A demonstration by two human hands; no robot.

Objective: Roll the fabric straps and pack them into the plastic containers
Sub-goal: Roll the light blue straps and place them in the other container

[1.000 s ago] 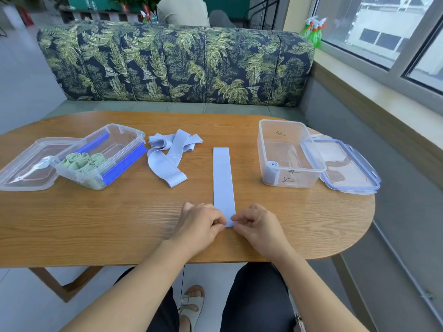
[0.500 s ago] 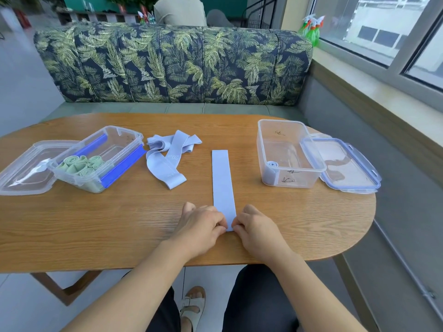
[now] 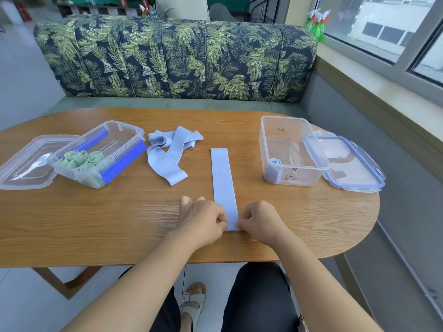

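Note:
A pale blue fabric strap (image 3: 222,178) lies flat and straight on the wooden table (image 3: 96,224), running away from me. My left hand (image 3: 203,218) and my right hand (image 3: 259,220) pinch its near end at the two corners. A loose heap of pale blue straps (image 3: 171,152) lies left of it. The clear container (image 3: 291,149) on the right holds one rolled blue strap (image 3: 273,164). The left container (image 3: 100,152), with blue clips, holds several rolled green straps (image 3: 82,159).
A clear lid (image 3: 22,164) lies left of the left container, and a blue-rimmed lid (image 3: 347,161) leans beside the right one. A leaf-patterned sofa (image 3: 177,58) stands behind the table. Spray bottles (image 3: 316,22) sit on the window sill at the right.
Both hands stay at the strap's near end; the fingers have shifted slightly on it, and the strap lies much as before.

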